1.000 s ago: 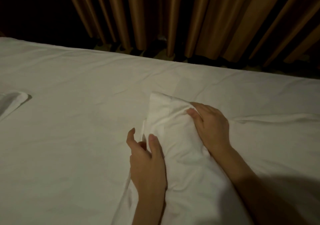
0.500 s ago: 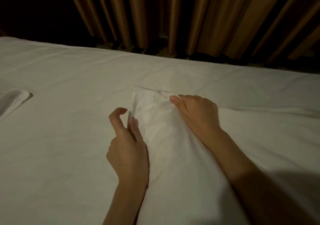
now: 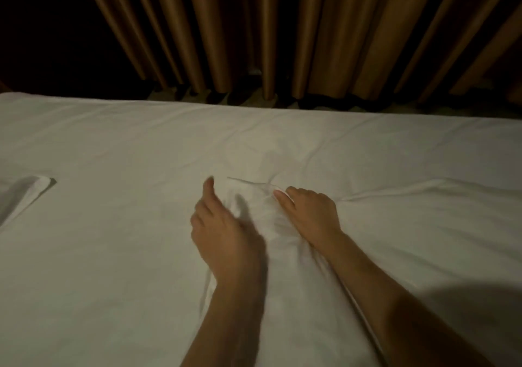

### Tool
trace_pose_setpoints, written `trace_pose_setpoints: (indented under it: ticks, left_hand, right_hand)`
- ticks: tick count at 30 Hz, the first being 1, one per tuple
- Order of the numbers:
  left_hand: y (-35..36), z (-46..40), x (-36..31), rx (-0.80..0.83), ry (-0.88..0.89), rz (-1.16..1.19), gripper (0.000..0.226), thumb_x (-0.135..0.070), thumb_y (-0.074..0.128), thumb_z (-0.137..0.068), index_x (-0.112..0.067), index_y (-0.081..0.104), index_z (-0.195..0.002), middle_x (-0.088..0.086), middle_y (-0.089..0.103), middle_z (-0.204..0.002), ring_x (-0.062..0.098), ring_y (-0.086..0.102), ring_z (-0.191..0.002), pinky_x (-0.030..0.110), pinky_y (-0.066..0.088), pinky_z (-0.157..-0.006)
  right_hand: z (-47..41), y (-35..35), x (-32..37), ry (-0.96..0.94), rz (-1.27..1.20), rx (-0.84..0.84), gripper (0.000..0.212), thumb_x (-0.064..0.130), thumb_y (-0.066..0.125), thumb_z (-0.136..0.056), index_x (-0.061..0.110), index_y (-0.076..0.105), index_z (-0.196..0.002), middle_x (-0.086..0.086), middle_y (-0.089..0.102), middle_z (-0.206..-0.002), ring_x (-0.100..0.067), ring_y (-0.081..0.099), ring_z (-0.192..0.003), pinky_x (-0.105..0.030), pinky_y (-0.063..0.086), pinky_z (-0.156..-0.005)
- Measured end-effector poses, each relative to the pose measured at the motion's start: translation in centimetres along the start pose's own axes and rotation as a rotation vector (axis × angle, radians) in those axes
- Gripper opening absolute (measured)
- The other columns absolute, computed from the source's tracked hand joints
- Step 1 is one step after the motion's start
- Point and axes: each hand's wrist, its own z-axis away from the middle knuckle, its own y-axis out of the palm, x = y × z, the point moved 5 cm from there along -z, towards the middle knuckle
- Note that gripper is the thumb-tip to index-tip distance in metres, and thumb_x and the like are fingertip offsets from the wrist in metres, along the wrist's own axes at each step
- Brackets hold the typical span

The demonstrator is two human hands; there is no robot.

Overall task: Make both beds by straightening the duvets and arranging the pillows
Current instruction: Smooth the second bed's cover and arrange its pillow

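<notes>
On the bed [image 3: 113, 253]:
Duvet [image 3: 395, 239]: white, bunched between the hands.
Right hand [image 3: 310, 214]: a fold is gripped by curled fingers.
Left hand [image 3: 223, 234]: blurred, fingers loosely spread, nothing held.

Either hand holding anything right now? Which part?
Right hand pinches the duvet at the corner of its folded-over end, thumb on top. Left hand is blurred, fingers straight beside the fold; it grips nothing.

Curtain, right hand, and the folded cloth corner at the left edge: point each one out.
curtain [image 3: 319, 36]: head view, on a lit brown pleat.
right hand [image 3: 310, 211]: head view, on the back of the hand.
folded cloth corner [image 3: 31, 190]: head view, on its upper white face near the tip.
</notes>
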Motion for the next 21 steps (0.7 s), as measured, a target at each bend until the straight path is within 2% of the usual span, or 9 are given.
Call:
trace_pose_setpoints:
  ticks: [3, 6, 8, 10, 11, 13, 16, 18, 21]
  left_hand:
    - [1.6, 1.4, -7.1, 0.026, 0.056, 0.232, 0.064, -0.001, 0.038, -0.089, -0.025, 0.027, -0.148, 0.002, 0.050, -0.137, 0.019, 0.050, -0.117, 0.042, 0.040, -0.104]
    - [6.1, 4.4, -11.3, 0.127, 0.140, 0.293, 0.066, 0.002, 0.043, -0.091, -0.025, 0.024, -0.148, -0.002, 0.051, -0.137, 0.015, 0.049, -0.121, 0.044, 0.034, -0.110]
    - [9.6, 6.4, -13.2, 0.252, 0.185, 0.253, 0.060, -0.008, 0.042, -0.096, -0.028, 0.021, -0.148, -0.004, 0.048, -0.140, 0.013, 0.042, -0.129, 0.042, 0.020, -0.118]
    - [12.5, 8.7, -15.0, 0.385, 0.374, 0.187, 0.056, -0.016, 0.040, -0.098, -0.031, 0.020, -0.148, -0.004, 0.048, -0.140, 0.011, 0.039, -0.133, 0.035, 0.005, -0.120]
    - [13.7, 9.5, -15.3, 0.436, 0.469, 0.168, 0.055, -0.019, 0.039, -0.098, -0.031, 0.021, -0.148, -0.004, 0.052, -0.137, 0.011, 0.041, -0.132, 0.034, 0.004, -0.120]
    - [15.7, 10.2, -14.1, 0.490, 0.492, 0.170, 0.053, -0.023, 0.037, -0.096, -0.031, 0.025, -0.147, -0.003, 0.060, -0.126, 0.015, 0.048, -0.125, 0.038, 0.014, -0.118]
    - [17.1, 9.6, -10.9, 0.481, 0.372, 0.221, 0.052, -0.038, 0.032, -0.092, -0.040, 0.023, -0.143, -0.003, 0.066, -0.115, 0.031, 0.055, -0.112, 0.048, 0.037, -0.103]
    - [17.3, 9.7, -9.5, 0.449, 0.351, 0.251, 0.051, -0.046, 0.026, -0.088, -0.048, 0.017, -0.138, -0.001, 0.067, -0.111, 0.032, 0.057, -0.105, 0.049, 0.042, -0.097]
    - [17.8, 10.4, -8.5, 0.457, 0.350, 0.265, 0.048, -0.049, 0.021, -0.087, -0.053, 0.013, -0.135, 0.000, 0.065, -0.110, 0.031, 0.058, -0.099, 0.050, 0.046, -0.092]
  right_hand:
    - [0.0, -4.0, -2.8, 0.040, -0.061, 0.094, 0.046, 0.051, 0.025, -0.100, 0.021, 0.055, -0.116, -0.003, 0.062, -0.116, -0.024, 0.058, -0.104, -0.032, 0.039, -0.082]
    - [2.0, -9.6, -8.9, 0.063, 0.091, 0.107, 0.039, 0.036, 0.026, -0.105, 0.037, 0.033, -0.143, 0.004, 0.051, -0.132, -0.020, 0.054, -0.112, -0.033, 0.043, -0.090]
    - [4.3, -13.2, -14.2, 0.182, 0.122, 0.102, 0.039, 0.042, 0.023, -0.104, 0.033, 0.044, -0.136, 0.003, 0.058, -0.124, -0.020, 0.057, -0.105, -0.032, 0.042, -0.087]
    - [7.0, -15.2, -19.1, 0.333, 0.094, 0.145, 0.054, 0.053, 0.018, -0.099, 0.025, 0.058, -0.121, 0.001, 0.064, -0.117, -0.022, 0.058, -0.103, -0.033, 0.038, -0.090]
    - [8.3, -15.5, -21.0, 0.389, 0.052, 0.163, 0.058, 0.055, 0.017, -0.098, 0.024, 0.060, -0.120, -0.001, 0.065, -0.118, -0.022, 0.057, -0.105, -0.033, 0.037, -0.092]
    - [11.0, -15.3, -23.5, 0.443, -0.028, 0.156, 0.057, 0.053, 0.021, -0.099, 0.021, 0.063, -0.118, -0.004, 0.065, -0.119, -0.025, 0.057, -0.109, -0.033, 0.038, -0.096]
    - [12.8, -14.3, -25.9, 0.476, -0.180, 0.054, 0.052, 0.051, 0.025, -0.099, 0.020, 0.066, -0.110, -0.007, 0.065, -0.118, -0.029, 0.053, -0.118, -0.032, 0.035, -0.097]
    - [13.0, -13.3, -27.2, 0.558, -0.286, 0.029, 0.049, 0.052, 0.027, -0.099, 0.025, 0.066, -0.108, -0.007, 0.064, -0.122, -0.029, 0.049, -0.123, -0.032, 0.031, -0.099]
    - [13.4, -11.4, -28.1, 0.642, -0.552, -0.025, 0.050, 0.063, 0.027, -0.094, 0.027, 0.059, -0.080, -0.008, 0.067, -0.101, -0.030, 0.059, -0.104, -0.040, 0.041, -0.098]
